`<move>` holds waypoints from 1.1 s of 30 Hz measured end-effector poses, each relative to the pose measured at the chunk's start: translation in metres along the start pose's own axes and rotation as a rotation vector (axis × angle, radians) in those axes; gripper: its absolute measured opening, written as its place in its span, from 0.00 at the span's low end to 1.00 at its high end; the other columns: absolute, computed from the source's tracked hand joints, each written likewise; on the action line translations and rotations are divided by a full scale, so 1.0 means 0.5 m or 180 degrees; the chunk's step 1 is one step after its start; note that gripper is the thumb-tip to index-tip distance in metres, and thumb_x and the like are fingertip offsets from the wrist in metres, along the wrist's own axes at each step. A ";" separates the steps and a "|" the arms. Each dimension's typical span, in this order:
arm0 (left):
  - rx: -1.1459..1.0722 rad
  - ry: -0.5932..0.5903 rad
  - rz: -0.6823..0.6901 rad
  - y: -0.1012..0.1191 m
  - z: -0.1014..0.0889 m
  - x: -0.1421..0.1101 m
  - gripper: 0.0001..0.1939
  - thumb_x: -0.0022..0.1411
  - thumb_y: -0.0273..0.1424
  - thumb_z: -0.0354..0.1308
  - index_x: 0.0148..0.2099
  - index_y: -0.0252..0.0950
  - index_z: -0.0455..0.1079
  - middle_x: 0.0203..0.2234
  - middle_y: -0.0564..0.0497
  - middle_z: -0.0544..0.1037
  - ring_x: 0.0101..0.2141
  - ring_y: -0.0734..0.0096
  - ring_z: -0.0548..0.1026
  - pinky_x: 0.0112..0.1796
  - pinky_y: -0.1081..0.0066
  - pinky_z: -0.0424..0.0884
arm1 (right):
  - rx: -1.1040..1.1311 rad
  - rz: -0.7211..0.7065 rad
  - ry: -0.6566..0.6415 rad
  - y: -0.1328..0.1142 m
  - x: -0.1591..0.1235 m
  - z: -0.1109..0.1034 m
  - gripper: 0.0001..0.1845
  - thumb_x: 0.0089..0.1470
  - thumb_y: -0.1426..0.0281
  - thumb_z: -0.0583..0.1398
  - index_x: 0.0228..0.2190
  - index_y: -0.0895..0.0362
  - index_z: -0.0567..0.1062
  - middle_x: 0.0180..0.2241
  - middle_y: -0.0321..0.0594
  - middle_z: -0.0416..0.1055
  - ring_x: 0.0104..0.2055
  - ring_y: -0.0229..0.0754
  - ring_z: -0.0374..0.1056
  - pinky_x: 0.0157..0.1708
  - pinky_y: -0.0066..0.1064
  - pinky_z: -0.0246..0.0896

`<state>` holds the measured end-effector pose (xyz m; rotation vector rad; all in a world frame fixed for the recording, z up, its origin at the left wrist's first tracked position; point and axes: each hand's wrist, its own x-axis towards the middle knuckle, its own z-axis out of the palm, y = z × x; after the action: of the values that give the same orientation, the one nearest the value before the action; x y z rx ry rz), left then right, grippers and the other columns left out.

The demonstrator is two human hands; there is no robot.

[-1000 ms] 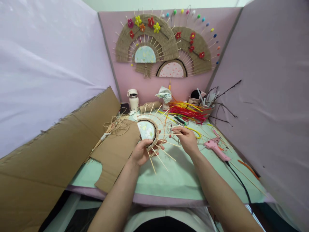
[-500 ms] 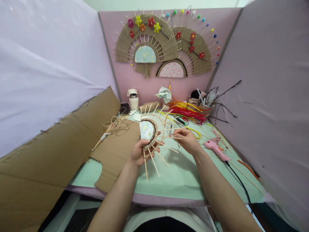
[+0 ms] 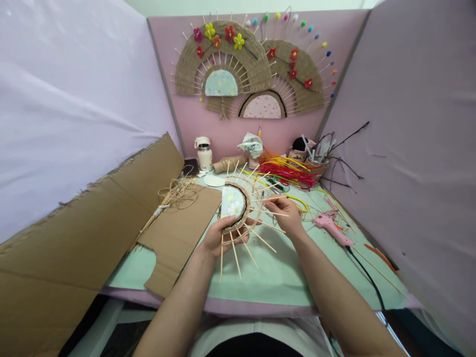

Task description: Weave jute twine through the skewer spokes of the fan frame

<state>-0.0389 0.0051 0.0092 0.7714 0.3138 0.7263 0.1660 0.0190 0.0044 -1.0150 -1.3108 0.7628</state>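
Between the front and back edges of the table (image 3: 282, 292), our left hand (image 3: 220, 237) is gripping the fan (image 3: 233, 201), straight side running front to back; its spokes (image 3: 235, 256) are spreading rightward to our right hand (image 3: 284, 210), whose fingertips are pinching together, on what we cannot tell.

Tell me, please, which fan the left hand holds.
The small fan with mostly bare sticks; the two larger, flower-decorated fans are on the pink panel.
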 end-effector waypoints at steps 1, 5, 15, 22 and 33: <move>0.0011 -0.0045 0.0012 0.000 0.001 -0.001 0.23 0.58 0.33 0.51 0.55 0.30 0.65 0.43 0.36 0.75 0.26 0.71 0.74 0.29 0.72 0.68 | -0.0010 0.0025 0.0041 -0.002 0.000 0.001 0.10 0.44 0.62 0.63 0.24 0.56 0.75 0.25 0.36 0.69 0.26 0.36 0.61 0.27 0.29 0.56; -0.0056 -0.0035 -0.0138 0.000 0.006 -0.004 0.23 0.56 0.28 0.51 0.55 0.30 0.65 0.44 0.37 0.75 0.38 0.63 0.76 0.39 0.68 0.68 | -0.0047 0.0135 0.0215 -0.010 -0.002 0.002 0.09 0.44 0.63 0.63 0.23 0.56 0.73 0.22 0.34 0.66 0.25 0.35 0.59 0.27 0.29 0.55; -0.0197 0.0187 -0.0267 0.006 0.014 -0.005 0.28 0.53 0.23 0.49 0.58 0.31 0.62 0.49 0.39 0.72 0.46 0.60 0.73 0.36 0.71 0.71 | -0.0067 0.0105 0.0099 -0.008 0.000 0.000 0.09 0.46 0.63 0.62 0.24 0.56 0.73 0.22 0.34 0.66 0.23 0.35 0.58 0.25 0.28 0.53; -0.0527 -0.0050 -0.0237 0.006 -0.004 -0.002 0.29 0.53 0.23 0.47 0.60 0.31 0.59 0.52 0.38 0.70 0.43 0.64 0.73 0.33 0.72 0.71 | 0.0048 0.0313 0.0002 -0.013 0.000 0.001 0.10 0.44 0.63 0.63 0.22 0.57 0.72 0.22 0.34 0.65 0.23 0.33 0.56 0.23 0.27 0.51; -0.0803 0.0350 -0.0037 0.011 -0.009 0.005 0.28 0.52 0.23 0.48 0.57 0.29 0.61 0.49 0.38 0.72 0.40 0.65 0.75 0.31 0.73 0.70 | 0.1795 0.1003 -0.0041 -0.028 0.022 -0.037 0.14 0.39 0.63 0.67 0.27 0.53 0.68 0.21 0.30 0.61 0.18 0.29 0.48 0.16 0.24 0.44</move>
<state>-0.0421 0.0121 0.0101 0.4917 0.3186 0.7818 0.1842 0.0205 0.0220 -0.7586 -0.8710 1.2927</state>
